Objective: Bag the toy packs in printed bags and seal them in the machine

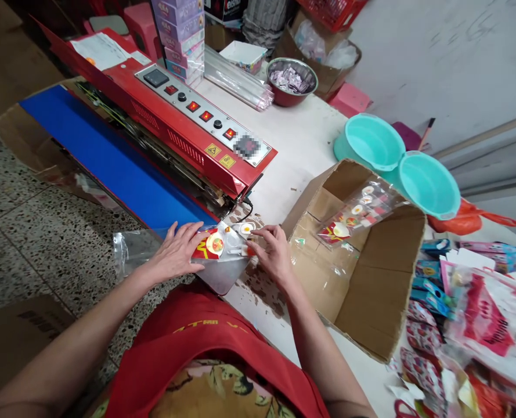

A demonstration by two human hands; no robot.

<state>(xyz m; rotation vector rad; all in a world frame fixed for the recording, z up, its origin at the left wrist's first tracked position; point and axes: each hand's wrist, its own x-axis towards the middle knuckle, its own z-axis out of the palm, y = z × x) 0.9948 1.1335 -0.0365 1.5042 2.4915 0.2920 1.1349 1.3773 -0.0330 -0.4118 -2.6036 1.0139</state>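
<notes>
A clear plastic bag (235, 249) holds a red printed card with a food picture and small toy-like pieces, one resembling a fried egg. It lies across the near end of the blue conveyor belt (122, 168) and a metal plate (223, 276). My left hand (177, 252) rests on the bag with its fingers stretched out. At the bag's right end, my right hand (275, 252) pinches the plastic between thumb and fingers. The bag's long left end sticks out past my left hand. Just beyond is the red sealing machine (183, 125), its switches lit.
To the right stands an open cardboard box (371, 290) with a similar filled bag (353, 215) inside. Behind it are two turquoise basins (429, 186). Further back are a metal bowl (292, 96) of small packets and stacked purple boxes (181, 35). Packaged goods (488, 313) crowd the far right.
</notes>
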